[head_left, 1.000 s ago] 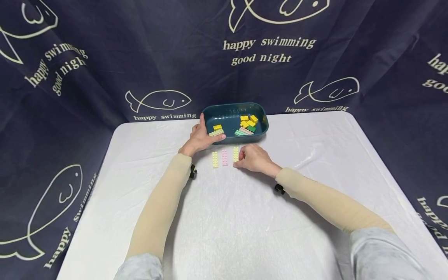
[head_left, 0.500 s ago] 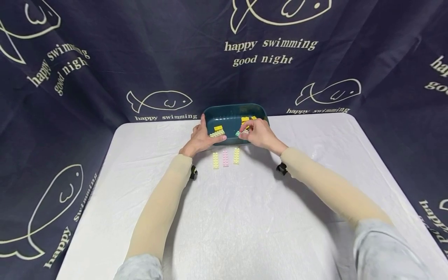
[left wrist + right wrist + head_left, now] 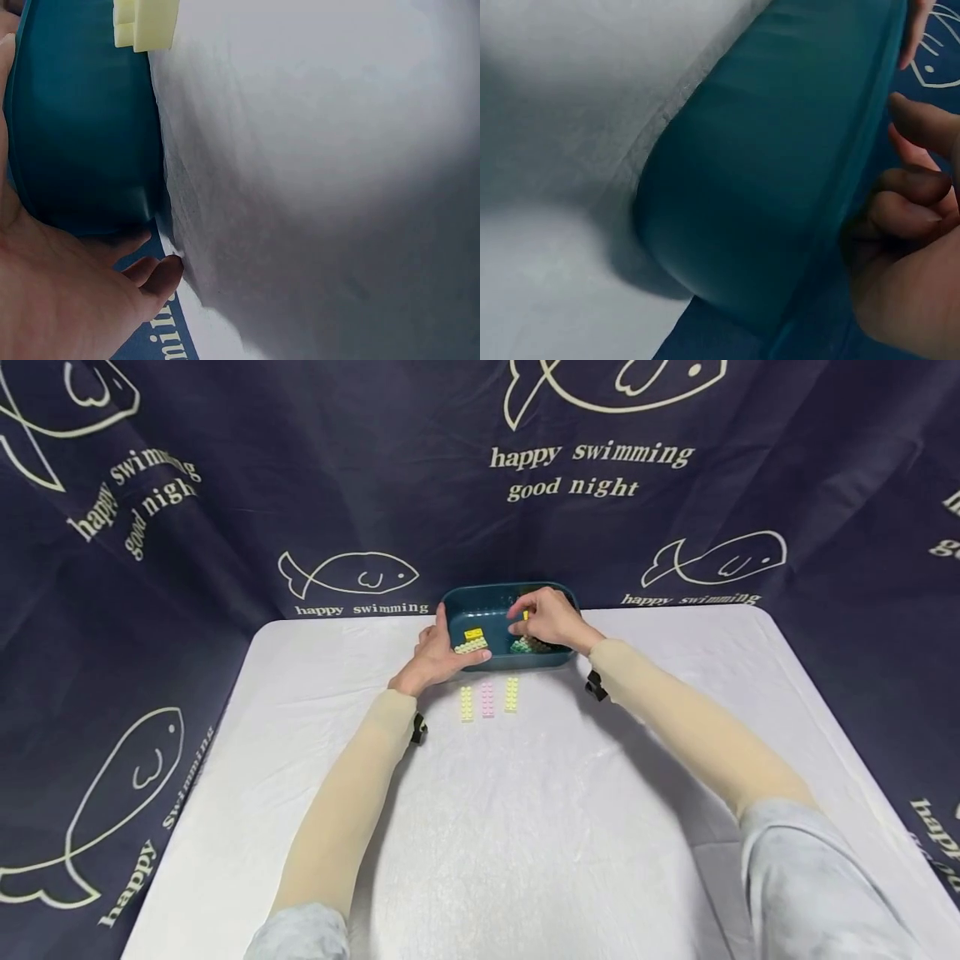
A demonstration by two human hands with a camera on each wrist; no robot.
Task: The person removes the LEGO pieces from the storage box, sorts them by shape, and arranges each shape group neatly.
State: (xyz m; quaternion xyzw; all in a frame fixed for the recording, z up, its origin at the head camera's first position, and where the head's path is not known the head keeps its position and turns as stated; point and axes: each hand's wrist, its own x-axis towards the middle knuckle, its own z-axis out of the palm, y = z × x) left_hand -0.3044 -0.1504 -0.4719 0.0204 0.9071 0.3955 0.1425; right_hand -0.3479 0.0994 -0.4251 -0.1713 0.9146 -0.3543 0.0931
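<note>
My left hand [image 3: 437,655] holds the left front corner of a dark teal plastic bin [image 3: 480,596], thumb over the front rim and fingers along the end. Beside its thumb inside lie a yellow brick [image 3: 474,633] and a pale yellow brick [image 3: 472,646]. Over the bin's right part, my right hand [image 3: 551,618] has thumb and index finger apart, with nothing visible between them. Beneath it, green bricks [image 3: 521,645] and a bit of yellow show; the hand hides the rest. In the right wrist view, its other fingers [image 3: 907,214] are curled above the rim.
In front of the bin on the white-covered table [image 3: 525,810] stand a pale yellow brick [image 3: 467,703], a pink brick [image 3: 488,699] and another pale yellow brick [image 3: 512,694], spaced in a row. A navy curtain [image 3: 450,502] hangs right behind the bin.
My right hand has left the rightmost pale yellow brick on the table and moved up over the bin, then farther back inside it. The left hand stays on the bin.
</note>
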